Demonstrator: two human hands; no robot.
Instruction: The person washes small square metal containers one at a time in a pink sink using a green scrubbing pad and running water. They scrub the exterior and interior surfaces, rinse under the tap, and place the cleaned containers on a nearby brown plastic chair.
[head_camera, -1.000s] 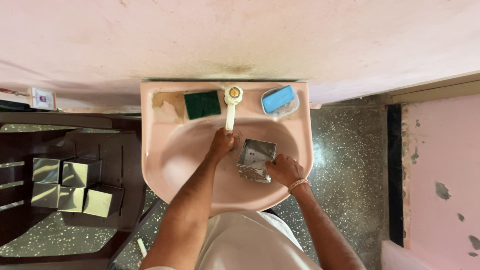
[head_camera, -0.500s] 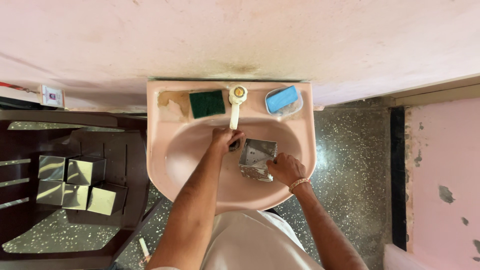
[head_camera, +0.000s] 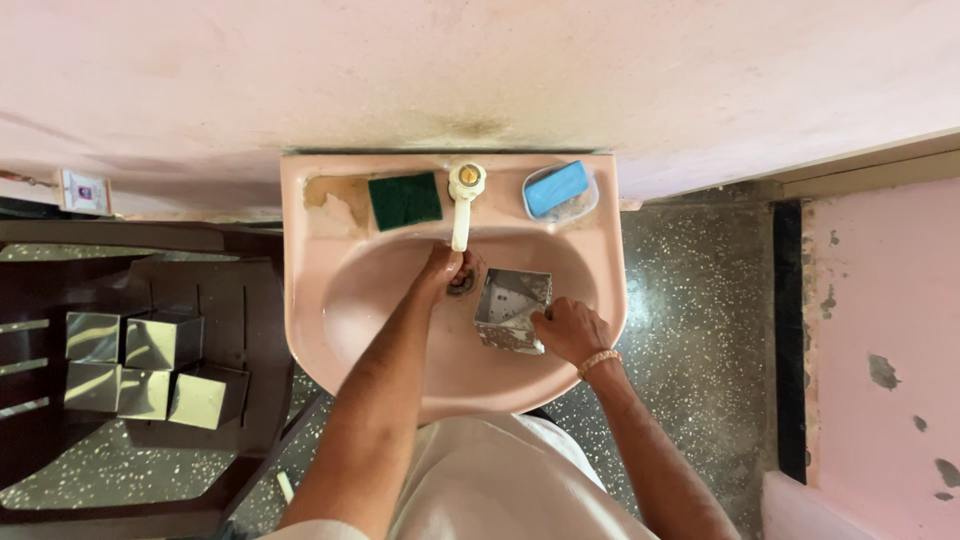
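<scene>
the tin, a small square steel box, sits in the sink basin just right of the drain and below-right of the tap. the right hand has its fingers curled shut over the tin's near right corner, holding it tilted so the open mouth faces up and a little toward the tap. the left hand reaches under the spout, just left of the tin, fingers loosely bent near the drain; whether they grip anything i cannot tell.

the tin looks thin, stiff and light, probably slick when wet, with sharp-looking rims, so a hold across a corner or two opposite walls seems safest. being nearly square it has no clear long axis; its sides run skewed to the sink's front edge.

behind the tap on the sink ledge lie a green pad to the left and a blue soap in a dish to the right. well left of the sink, more tins stand grouped on a dark chair.
</scene>
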